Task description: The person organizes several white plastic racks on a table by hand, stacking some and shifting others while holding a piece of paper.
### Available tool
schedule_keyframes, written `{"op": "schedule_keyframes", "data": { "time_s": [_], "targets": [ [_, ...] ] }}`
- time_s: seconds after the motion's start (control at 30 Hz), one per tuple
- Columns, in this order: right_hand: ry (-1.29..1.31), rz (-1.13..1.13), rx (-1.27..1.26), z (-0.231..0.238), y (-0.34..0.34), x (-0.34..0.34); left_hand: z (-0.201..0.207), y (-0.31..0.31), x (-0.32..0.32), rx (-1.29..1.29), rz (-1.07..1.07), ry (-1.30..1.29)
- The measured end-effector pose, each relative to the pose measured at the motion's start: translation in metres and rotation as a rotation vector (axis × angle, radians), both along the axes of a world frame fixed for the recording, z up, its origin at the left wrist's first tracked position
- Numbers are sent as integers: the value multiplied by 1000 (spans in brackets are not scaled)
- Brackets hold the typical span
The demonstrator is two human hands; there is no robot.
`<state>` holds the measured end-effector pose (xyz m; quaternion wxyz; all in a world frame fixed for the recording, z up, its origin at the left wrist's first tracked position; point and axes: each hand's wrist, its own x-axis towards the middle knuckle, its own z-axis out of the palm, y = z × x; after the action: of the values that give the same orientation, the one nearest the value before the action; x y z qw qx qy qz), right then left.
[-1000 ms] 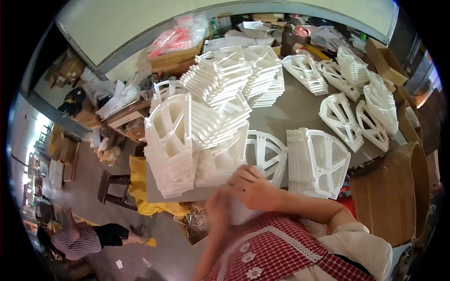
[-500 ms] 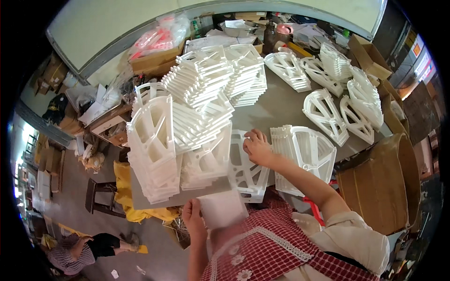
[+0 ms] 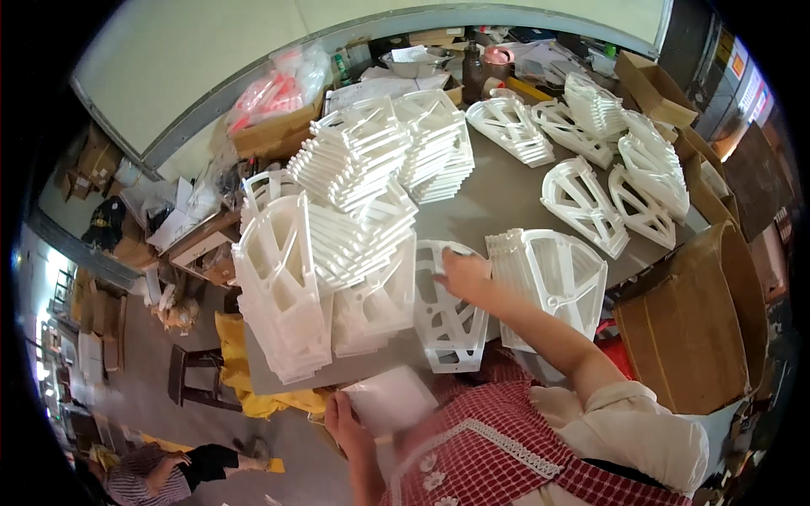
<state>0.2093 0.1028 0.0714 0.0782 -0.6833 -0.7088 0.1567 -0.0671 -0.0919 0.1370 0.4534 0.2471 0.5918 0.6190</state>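
My left hand (image 3: 348, 422) is closed on the near-left edge of a white rectangular sheet (image 3: 393, 400), held low in front of my apron. Against the upper right part of a white openwork plastic frame (image 3: 450, 337) rests my right hand (image 3: 467, 274); its fingers are bent and blurred, and their tips are partly hidden. That frame has a rounded top and several cut-outs, and lies at the table's near edge. On its left stand tall piles of similar white frames (image 3: 278, 253). A further row of nested frames (image 3: 561, 278) sits just to its right, beside my right forearm.
More white frames (image 3: 582, 207) lie at the far right of the grey table (image 3: 496, 196). Cardboard boxes (image 3: 688, 325) flank its right side. At the back are a metal bowl (image 3: 415, 61) and a dark bottle (image 3: 472, 74). A dark stool (image 3: 198, 375) stands left; a person (image 3: 169, 472) is beyond it.
The white sheet and my left hand have dropped slightly toward me. My right hand has shifted a little down and its fingers are more bunched. The view has tilted slightly.
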Motion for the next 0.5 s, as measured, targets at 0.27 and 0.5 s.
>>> {"op": "schedule_keyframes", "data": {
  "time_s": [0.27, 0.5],
  "targets": [
    [-54, 36, 207, 24, -10, 1, 1, 5, 14, 21, -9, -33],
    [-160, 49, 576, 107, -78, 76, 2, 1, 13, -4, -1, -3]
  ]
}}
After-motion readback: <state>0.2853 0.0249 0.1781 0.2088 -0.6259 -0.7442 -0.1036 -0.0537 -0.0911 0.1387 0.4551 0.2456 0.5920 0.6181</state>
